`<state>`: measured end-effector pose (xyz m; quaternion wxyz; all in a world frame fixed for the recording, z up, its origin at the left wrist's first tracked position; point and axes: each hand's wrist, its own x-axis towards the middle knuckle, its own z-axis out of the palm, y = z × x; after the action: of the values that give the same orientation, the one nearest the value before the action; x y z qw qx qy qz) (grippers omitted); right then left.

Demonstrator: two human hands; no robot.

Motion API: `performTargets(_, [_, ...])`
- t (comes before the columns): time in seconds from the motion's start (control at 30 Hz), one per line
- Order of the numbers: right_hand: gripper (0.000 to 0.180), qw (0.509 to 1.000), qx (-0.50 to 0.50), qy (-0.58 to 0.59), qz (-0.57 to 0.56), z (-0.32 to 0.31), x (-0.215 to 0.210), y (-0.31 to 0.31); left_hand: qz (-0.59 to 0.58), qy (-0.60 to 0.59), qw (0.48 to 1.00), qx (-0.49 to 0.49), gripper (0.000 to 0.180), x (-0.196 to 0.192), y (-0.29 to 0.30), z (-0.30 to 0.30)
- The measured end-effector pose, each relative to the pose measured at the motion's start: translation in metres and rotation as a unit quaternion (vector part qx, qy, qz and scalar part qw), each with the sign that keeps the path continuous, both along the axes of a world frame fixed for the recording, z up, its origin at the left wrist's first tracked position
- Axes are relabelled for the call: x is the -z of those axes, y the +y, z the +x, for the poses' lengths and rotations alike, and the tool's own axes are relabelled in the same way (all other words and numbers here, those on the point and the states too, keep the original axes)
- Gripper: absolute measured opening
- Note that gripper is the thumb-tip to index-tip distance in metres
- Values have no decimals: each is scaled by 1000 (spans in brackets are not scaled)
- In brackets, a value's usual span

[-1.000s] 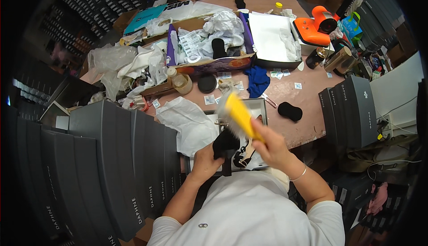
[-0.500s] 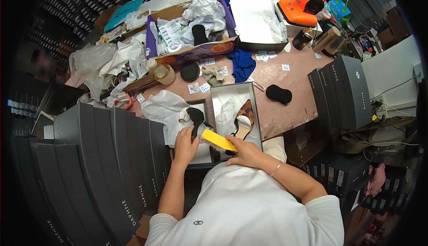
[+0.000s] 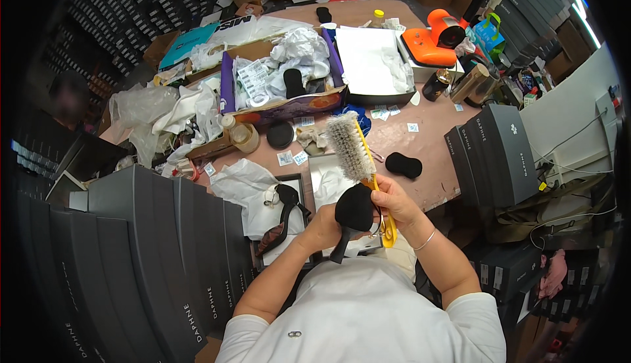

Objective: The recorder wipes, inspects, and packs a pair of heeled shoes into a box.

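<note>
My left hand is closed around a high-heeled shoe, raised in front of my chest. The shoe's black back faces up and its heel points down toward me. In my right hand is a yellow-handled brush, its pale bristles upright and turned to the left. The right fingers are close against the shoe's side; whether they also grip it is hidden. A second shoe, black with a brown patterned part, lies in the left half of an open shoe box, beside white tissue paper.
Stacks of dark shoe boxes stand on the left and right. Across the table are a purple-sided carton full of crumpled paper, a white-lined box, an orange device, a glass jar and a black pad.
The shoe from the right half of the box is now up in my left hand, which has left the other shoe. My right hand has raised the brush and turned it bristles upright.
</note>
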<state>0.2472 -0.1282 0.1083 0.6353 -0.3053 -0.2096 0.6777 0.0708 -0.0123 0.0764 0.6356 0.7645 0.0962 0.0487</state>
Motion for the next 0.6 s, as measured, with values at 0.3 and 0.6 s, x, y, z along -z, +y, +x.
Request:
performTargets(0.3, [68,772,156,-613,-70,26,-47,-6,-239,74,964,-87,36,14,-8,-19])
performTargets(0.6, [47,461,63,-884,-42,54,-33,-32,231,25,967,-107,41,-11,12,-34])
